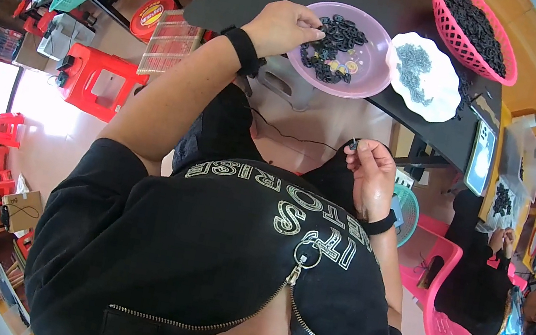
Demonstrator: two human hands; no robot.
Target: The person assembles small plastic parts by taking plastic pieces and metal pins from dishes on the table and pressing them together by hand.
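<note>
A round purple basin sits at the table edge, holding a pile of small black oval parts and a few yellowish bits. My left hand reaches over its left rim, thumb and forefinger apart beside the parts; nothing shows between them. Lower down, in front of my body, my right hand is closed in a pinch. Between its thumb and fingertips is a small dark part, too small to make out further. Touching the basin's right side, a white scalloped plate carries many small silvery metal pieces.
A pink lattice basket full of black parts stands at the far right. Beyond the plate lies a phone-like device with a lit screen. Red stools stand on the left floor. Another person works at the right beside a pink chair.
</note>
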